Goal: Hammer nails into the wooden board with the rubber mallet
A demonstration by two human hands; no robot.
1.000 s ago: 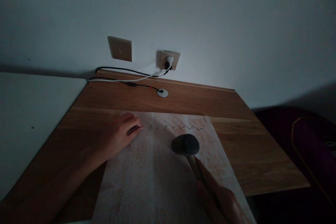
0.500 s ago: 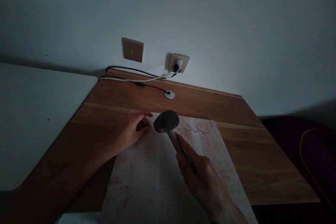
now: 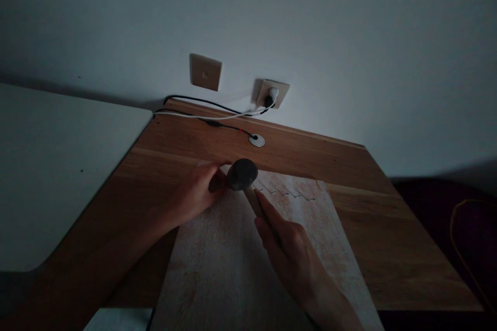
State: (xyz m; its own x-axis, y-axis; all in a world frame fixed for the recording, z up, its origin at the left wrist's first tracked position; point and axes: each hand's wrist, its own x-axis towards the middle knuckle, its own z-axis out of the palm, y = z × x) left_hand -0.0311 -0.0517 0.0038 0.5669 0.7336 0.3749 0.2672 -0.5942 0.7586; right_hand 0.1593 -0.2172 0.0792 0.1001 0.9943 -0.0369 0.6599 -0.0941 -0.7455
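Observation:
My right hand is closed around the wooden handle of a rubber mallet. The mallet's dark round head hovers over the far left part of a pale, worn-looking board. Behind that head, my left hand is closed in a pinch at the board's far edge; its fingertips are partly covered by the mallet, and the nail between them is hidden. To the right of the mallet, a row of several small nails stands upright in the board, casting thin shadows.
Beneath the board is a wooden table with a cable grommet. Black and white cables run to a wall socket. A white panel borders the left side. Dark purple fabric lies beyond the right edge.
The mallet head has shifted slightly left and up, now covering my left fingertips. The whole view has drifted a little. My left hand keeps its pinch in about the same place.

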